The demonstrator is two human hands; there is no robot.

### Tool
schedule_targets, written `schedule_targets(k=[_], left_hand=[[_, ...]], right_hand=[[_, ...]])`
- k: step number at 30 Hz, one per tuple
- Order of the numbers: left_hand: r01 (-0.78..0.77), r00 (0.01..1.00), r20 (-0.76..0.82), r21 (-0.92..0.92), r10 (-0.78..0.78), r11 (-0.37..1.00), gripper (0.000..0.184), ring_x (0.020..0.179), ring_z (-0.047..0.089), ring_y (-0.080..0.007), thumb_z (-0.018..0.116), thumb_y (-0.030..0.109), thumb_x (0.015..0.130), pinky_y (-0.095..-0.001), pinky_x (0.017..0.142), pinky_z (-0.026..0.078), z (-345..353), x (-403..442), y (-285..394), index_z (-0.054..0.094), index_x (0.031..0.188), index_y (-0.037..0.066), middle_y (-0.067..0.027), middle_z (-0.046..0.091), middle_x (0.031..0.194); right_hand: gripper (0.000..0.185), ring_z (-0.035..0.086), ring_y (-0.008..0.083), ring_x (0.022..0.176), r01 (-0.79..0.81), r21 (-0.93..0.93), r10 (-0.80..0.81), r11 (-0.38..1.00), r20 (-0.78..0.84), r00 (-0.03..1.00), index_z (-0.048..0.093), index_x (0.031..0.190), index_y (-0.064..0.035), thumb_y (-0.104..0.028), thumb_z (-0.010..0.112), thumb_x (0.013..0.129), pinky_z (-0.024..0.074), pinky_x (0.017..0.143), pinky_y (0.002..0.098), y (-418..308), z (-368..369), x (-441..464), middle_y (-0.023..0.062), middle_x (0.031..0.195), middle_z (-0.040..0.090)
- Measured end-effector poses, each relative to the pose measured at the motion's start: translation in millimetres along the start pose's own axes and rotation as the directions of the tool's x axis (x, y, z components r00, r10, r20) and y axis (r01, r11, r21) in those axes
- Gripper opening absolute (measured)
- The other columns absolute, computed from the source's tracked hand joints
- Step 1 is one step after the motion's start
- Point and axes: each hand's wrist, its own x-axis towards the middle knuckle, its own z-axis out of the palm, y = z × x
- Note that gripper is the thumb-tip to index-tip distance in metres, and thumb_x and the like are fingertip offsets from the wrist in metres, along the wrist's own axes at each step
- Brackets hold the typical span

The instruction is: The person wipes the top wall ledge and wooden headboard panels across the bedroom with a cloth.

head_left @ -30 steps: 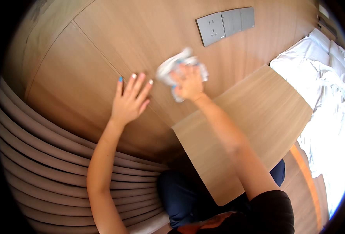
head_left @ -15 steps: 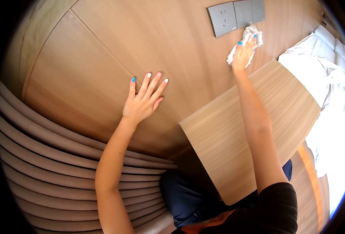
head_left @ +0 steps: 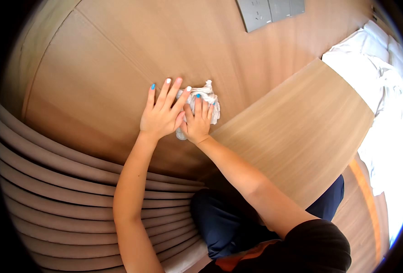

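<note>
My left hand (head_left: 162,113) lies on the wood-panelled wall (head_left: 106,91), open, with its fingers spread upward. Just to its right, my right hand (head_left: 198,122) presses a crumpled white cloth (head_left: 214,107) against the same panel. The cloth is bunched beneath the palm and sticks out above and to the right of the fingers. Part of it shows below and behind the left hand's thumb. The two hands meet or nearly meet at the thumbs.
A wooden tabletop (head_left: 297,132) juts from the wall at the right. Grey socket and switch plates (head_left: 258,16) are set higher up. White bedding (head_left: 379,91) lies at far right. A ribbed, padded seat back (head_left: 69,191) curves along the lower left.
My right hand has swept the white cloth left and down along the wall, from below the socket plates to beside my left hand. The left hand stays nearly in place. The view has shifted slightly.
</note>
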Motion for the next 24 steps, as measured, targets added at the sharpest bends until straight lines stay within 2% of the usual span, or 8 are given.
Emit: schedule_targets(k=[4,8,10,12,17,19,23,24], left_hand=[[-0.006,1.000,0.014,0.054,0.006,0.999,0.057,0.131,0.033,-0.0283,0.050,0.033,0.081,-0.0523,0.106,0.021,3.8,-1.3,4.7,0.042,0.135,0.016,-0.0094,0.036,0.143],[0.013,0.999,0.025,0.215,-0.019,0.977,0.058,0.130,0.034,-0.0247,0.053,0.043,0.082,-0.0502,0.106,0.025,6.5,-0.5,10.3,0.042,0.135,0.022,-0.0045,0.037,0.142],[0.023,1.000,0.011,0.310,-0.027,0.951,0.059,0.130,0.033,-0.0234,0.052,0.049,0.083,-0.0500,0.105,0.026,9.1,1.4,13.8,0.041,0.136,0.025,-0.0022,0.038,0.142],[0.028,0.999,0.017,0.327,-0.036,0.944,0.058,0.130,0.033,-0.0236,0.050,0.050,0.083,-0.0508,0.105,0.025,9.4,1.4,13.7,0.041,0.136,0.026,-0.0020,0.038,0.142],[0.035,0.999,0.004,0.356,-0.039,0.934,0.055,0.132,0.032,-0.0243,0.047,0.050,0.085,-0.0517,0.106,0.024,9.2,0.7,17.4,0.043,0.135,0.027,-0.0020,0.039,0.141],[0.042,0.999,0.003,0.357,-0.046,0.933,0.055,0.131,0.032,-0.0240,0.047,0.050,0.085,-0.0516,0.106,0.024,9.8,0.7,18.4,0.042,0.135,0.027,-0.0017,0.039,0.141],[0.035,0.999,0.011,0.354,-0.042,0.934,0.055,0.130,0.034,-0.0228,0.047,0.050,0.086,-0.0515,0.106,0.025,4.3,5.2,17.2,0.042,0.135,0.027,-0.0008,0.040,0.140],[0.008,1.000,0.000,0.341,-0.009,0.940,0.051,0.129,0.036,-0.0269,0.045,0.047,0.088,-0.0527,0.106,0.023,3.6,7.0,16.0,0.045,0.133,0.023,-0.0055,0.041,0.139]], right_hand=[[0.055,0.035,0.0388,0.121,0.043,0.064,-0.048,0.997,0.071,0.996,0.049,0.126,-0.0165,-0.034,0.055,0.074,0.0139,0.105,0.0591,26.9,-9.5,6.8,0.0192,0.138,0.034],[0.067,0.015,0.0406,0.136,-0.205,0.003,0.203,0.979,-0.131,0.970,0.031,0.141,-0.0109,-0.031,0.047,0.078,0.0100,0.108,0.0556,107.4,-34.1,69.3,0.0209,0.146,0.021],[0.068,0.014,0.0390,0.136,-0.260,0.002,0.255,0.966,-0.208,0.944,0.028,0.142,-0.0097,-0.032,0.045,0.080,0.0087,0.108,0.0540,163.7,-50.1,98.3,0.0204,0.147,0.020],[0.061,0.013,0.0328,0.138,-0.322,-0.022,0.304,0.946,-0.273,0.913,0.022,0.142,-0.0032,-0.030,0.038,0.090,0.0089,0.110,0.0456,220.1,-57.2,124.2,0.0176,0.149,0.018],[0.060,0.015,0.0324,0.137,-0.423,0.246,0.486,0.872,-0.342,0.804,0.024,0.140,0.0009,-0.035,0.033,0.093,0.0146,0.110,0.0398,319.4,-75.6,161.4,0.0184,0.148,0.018],[0.062,0.014,0.0321,0.137,-0.485,0.348,0.588,0.802,-0.317,0.745,0.024,0.139,0.0037,-0.037,0.032,0.093,0.0132,0.110,0.0378,331.7,-82.1,168.7,0.0182,0.148,0.017],[0.064,0.013,0.0316,0.138,-0.520,0.307,0.600,0.797,-0.309,0.738,0.022,0.140,0.0040,-0.038,0.030,0.093,0.0104,0.111,0.0377,323.2,-86.3,167.8,0.0176,0.149,0.015],[0.064,0.013,0.0313,0.138,-0.543,0.301,0.618,0.784,-0.303,0.725,0.021,0.140,0.0039,-0.039,0.030,0.093,0.0101,0.111,0.0381,319.6,-84.4,165.3,0.0175,0.149,0.015]])
